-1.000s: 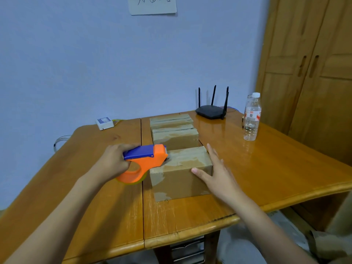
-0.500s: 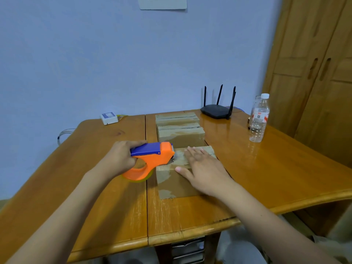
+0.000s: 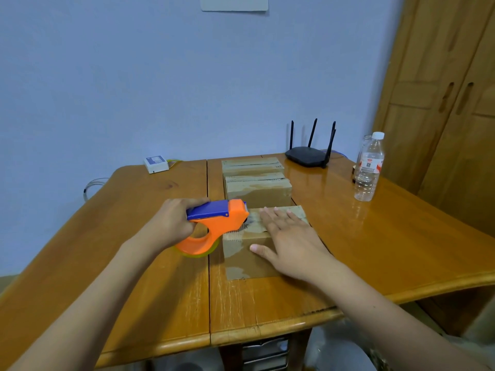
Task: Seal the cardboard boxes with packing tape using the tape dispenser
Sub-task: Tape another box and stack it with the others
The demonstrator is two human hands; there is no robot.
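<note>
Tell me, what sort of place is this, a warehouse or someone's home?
Most likely a room in a home: a wooden table against a plain wall, a wooden wardrobe beside it, and a wifi router and water bottle on the table.

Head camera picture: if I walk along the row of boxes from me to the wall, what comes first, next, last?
Nearest box under the right hand → middle box → far box.

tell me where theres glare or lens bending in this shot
Head view: soft window-like glare streaks the glossy table near the water bottle; wide-angle bending tilts the wardrobe inward; the tape dispenser and nearest box look sharp, evenly lit, shadows faint.
</note>
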